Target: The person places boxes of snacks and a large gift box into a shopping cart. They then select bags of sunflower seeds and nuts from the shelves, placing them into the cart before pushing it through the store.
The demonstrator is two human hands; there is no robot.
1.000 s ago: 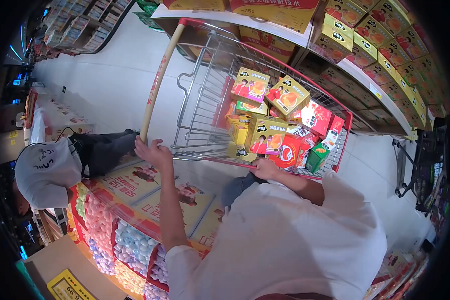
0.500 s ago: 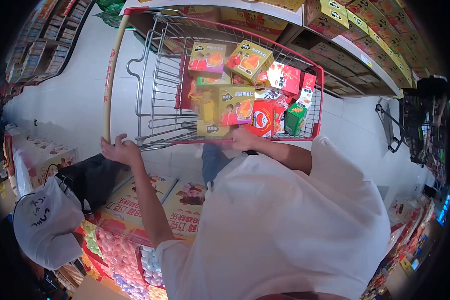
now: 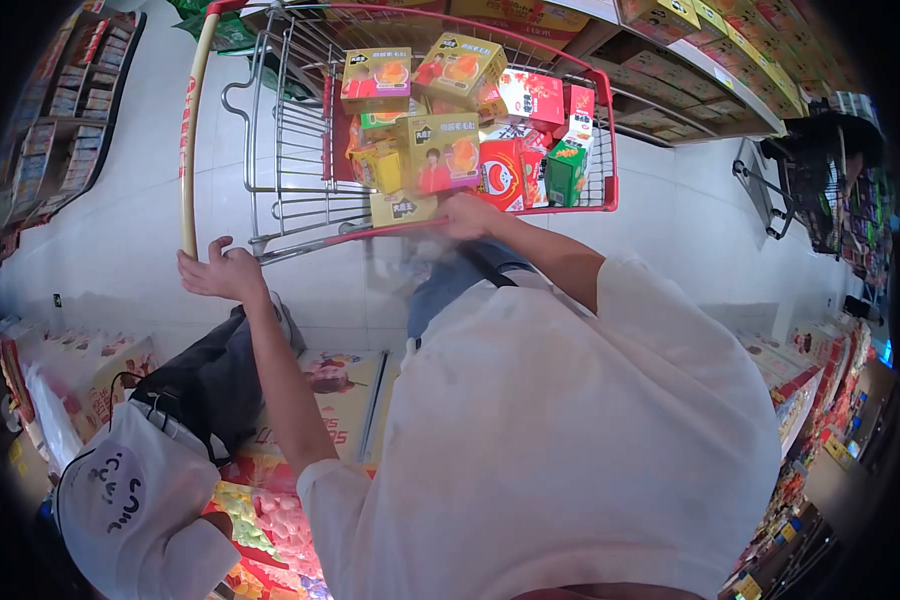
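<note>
A wire shopping cart (image 3: 300,165) with red rim stands in front of me, holding several boxes. At the lower end of its pale handle (image 3: 198,130) is my left hand (image 3: 220,272), its fingers curled about the bar end, one finger raised. My right hand (image 3: 467,214) grips the cart's near red side rail, close to the gold boxes; its fingertips are partly hidden. Inside lie a gold box (image 3: 438,155) with an orange picture, a similar box (image 3: 463,68) farther back, a red box (image 3: 500,175) and a green box (image 3: 567,172).
Shelves with stacked gold boxes (image 3: 740,60) run along the far right side. A person in a white cap (image 3: 120,490) is at lower left, by bagged sweets (image 3: 285,525). Another cart (image 3: 820,190) stands at the right. Racks (image 3: 70,120) line the left.
The cart and both my hands have shifted up and left in view. The person in the white cap appears farther right and lower. Both hands stay at the cart.
</note>
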